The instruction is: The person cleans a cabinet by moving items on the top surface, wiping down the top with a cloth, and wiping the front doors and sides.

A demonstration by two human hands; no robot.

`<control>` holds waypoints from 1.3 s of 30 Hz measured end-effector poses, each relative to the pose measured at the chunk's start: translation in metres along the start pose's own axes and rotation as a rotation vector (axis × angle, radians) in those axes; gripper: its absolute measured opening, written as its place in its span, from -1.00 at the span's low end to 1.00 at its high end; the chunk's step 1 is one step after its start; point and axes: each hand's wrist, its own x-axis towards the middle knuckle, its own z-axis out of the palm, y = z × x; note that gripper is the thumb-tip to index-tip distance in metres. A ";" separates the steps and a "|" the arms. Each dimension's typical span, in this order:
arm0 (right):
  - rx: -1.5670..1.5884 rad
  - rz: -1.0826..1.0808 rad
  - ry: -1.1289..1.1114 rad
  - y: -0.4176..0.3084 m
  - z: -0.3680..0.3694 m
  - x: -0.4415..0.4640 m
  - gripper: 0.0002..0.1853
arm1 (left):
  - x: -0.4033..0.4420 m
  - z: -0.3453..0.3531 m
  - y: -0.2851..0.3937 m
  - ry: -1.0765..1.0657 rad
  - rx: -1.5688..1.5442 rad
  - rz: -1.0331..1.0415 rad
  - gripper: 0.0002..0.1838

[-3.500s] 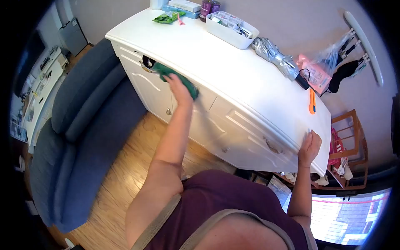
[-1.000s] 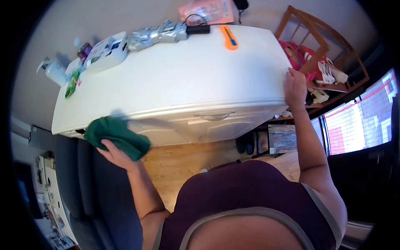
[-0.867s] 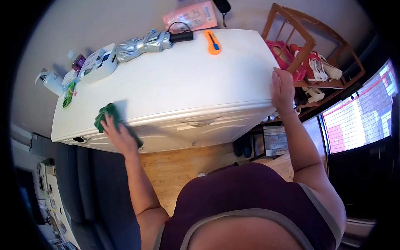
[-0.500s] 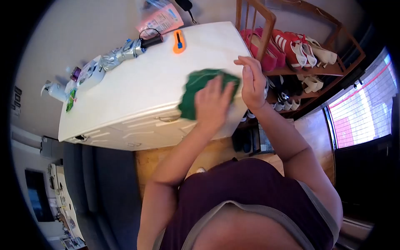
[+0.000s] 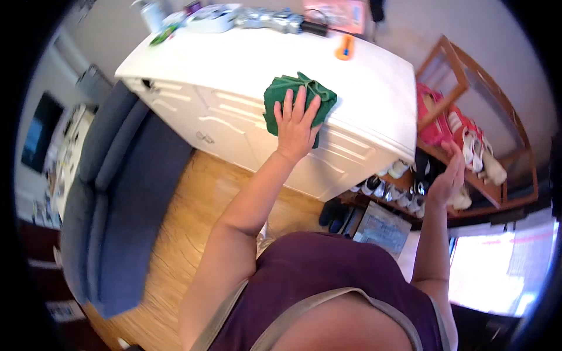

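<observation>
My left hand (image 5: 297,126) lies on a crumpled green cloth (image 5: 321,92) at the front edge of a white cabinet (image 5: 374,88). Its fingers are spread and flat, pressing the cloth; part of the cloth hangs over the edge. My right hand (image 5: 449,175) is raised in front of the shoe rack, to the right of the cabinet. The fingers there are stretched out and I see nothing in them. Farther back on the cabinet top is an orange box cutter (image 5: 345,48), apart from both hands.
Along the back of the cabinet stand a pump bottle (image 5: 151,16), a white container (image 5: 212,19) and a silvery wrapped bundle (image 5: 266,20). A wooden shoe rack (image 5: 459,73) holds several shoes at right. A dark blue sofa (image 5: 137,193) stands left, on wooden flooring (image 5: 193,225).
The view has turned. My left hand and the green cloth have shifted left along the cabinet's front edge. My right hand has moved away from the cabinet corner, toward the right.
</observation>
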 end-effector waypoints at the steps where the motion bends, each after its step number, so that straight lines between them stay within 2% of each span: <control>1: 0.018 -0.003 -0.028 -0.006 0.005 0.000 -0.59 | -0.002 -0.002 -0.008 0.098 -0.094 -0.106 -0.36; 4: 0.144 0.025 -0.156 -0.020 0.022 -0.001 -0.59 | -0.010 0.003 -0.030 0.429 -0.441 -0.393 -0.38; 6: 0.071 -0.060 -0.221 -0.028 0.031 0.001 -0.59 | -0.010 -0.029 -0.016 0.692 -1.356 -0.877 -0.45; 7: 0.090 -0.073 -0.256 -0.037 0.039 0.001 -0.59 | -0.026 -0.031 -0.025 0.608 -1.403 -1.027 -0.45; 9: 0.054 -0.179 -0.315 -0.028 0.051 0.013 -0.60 | -0.043 -0.025 -0.022 0.416 -1.225 -1.217 -0.47; 11: -0.032 -0.274 -0.353 -0.039 0.073 0.021 -0.62 | -0.085 0.059 -0.039 0.324 -0.747 -0.770 -0.46; 14: -0.100 -0.302 -0.394 -0.034 0.106 0.035 -0.62 | -0.082 0.068 -0.060 0.196 -0.347 -0.499 -0.43; 15: -0.063 -0.319 -0.412 -0.020 0.114 0.042 -0.63 | -0.074 0.069 -0.073 0.161 -0.337 -0.509 -0.42; 18: -0.260 -0.298 -0.487 -0.024 0.137 0.038 -0.59 | -0.044 0.050 -0.121 0.049 -0.287 -0.602 -0.44; 20: -0.311 -0.228 -0.465 -0.020 0.146 0.041 -0.59 | -0.032 0.051 -0.164 0.130 -0.147 -0.639 -0.45; 22: -0.376 -0.201 -0.468 -0.020 0.148 0.043 -0.60 | -0.018 0.037 -0.186 0.312 -0.319 -0.883 -0.41; 25: -0.468 -0.346 -0.568 -0.025 0.154 0.042 -0.61 | -0.025 0.055 -0.231 0.621 -0.352 -0.973 -0.29; 28: -0.481 -0.327 -0.578 -0.024 0.154 0.042 -0.63 | -0.039 0.070 -0.203 0.797 -0.615 -1.226 -0.27; 30: -0.462 -0.348 -0.593 -0.026 0.156 0.043 -0.67 | -0.062 0.087 -0.169 0.681 -0.770 -1.434 -0.26; 33: -0.474 -0.316 -0.624 -0.026 0.152 0.039 -0.70 | -0.067 0.082 -0.170 0.548 -0.695 -1.361 -0.26; 36: -0.491 -0.310 -0.631 -0.032 0.159 0.040 -0.71 | -0.053 0.068 -0.217 0.751 -0.909 -1.315 -0.26; 38: -0.523 -0.304 -0.629 -0.032 0.156 0.040 -0.71 | -0.020 0.023 -0.246 0.981 -0.942 -1.132 -0.27; 39: -0.539 -0.300 -0.621 -0.028 0.156 0.041 -0.72 | -0.001 0.001 -0.257 0.987 -0.946 -1.110 -0.27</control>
